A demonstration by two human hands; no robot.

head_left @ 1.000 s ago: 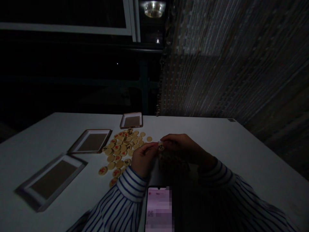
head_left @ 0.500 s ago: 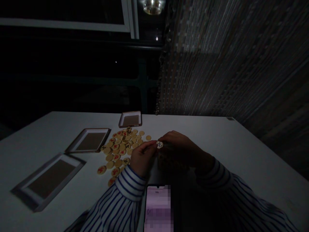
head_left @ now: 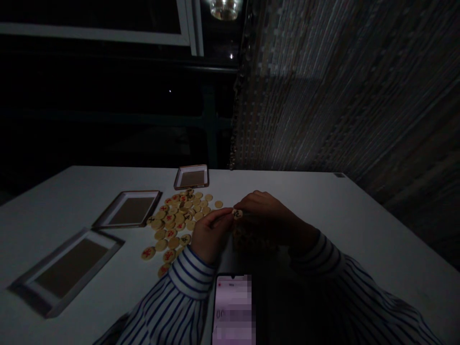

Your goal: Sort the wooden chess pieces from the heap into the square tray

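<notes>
Between the fingertips of both hands is a small round piece (head_left: 237, 214) with a dark character on its face. My left hand (head_left: 212, 234) pinches it from the left. My right hand (head_left: 269, 213) is closed at its right side, its fingers in deep shadow. Left of my hands spreads a pile of round wooden pieces (head_left: 169, 219), some marked in red or black, others plain. More pieces (head_left: 251, 239) lie dimly in the shadow beneath my right hand; their arrangement is hard to make out.
On the white table (head_left: 287, 184) stand a small tray (head_left: 206, 177) at the back, a larger one (head_left: 155, 205) at the left and a long one (head_left: 64, 306) at the front left. A lit phone (head_left: 233, 299) lies near me. Bead strings (head_left: 287, 120) hang behind.
The view has shifted slightly, so the table's things sit a little further left. The piece between my fingers has turned a little, and its marking shows at a different angle.
</notes>
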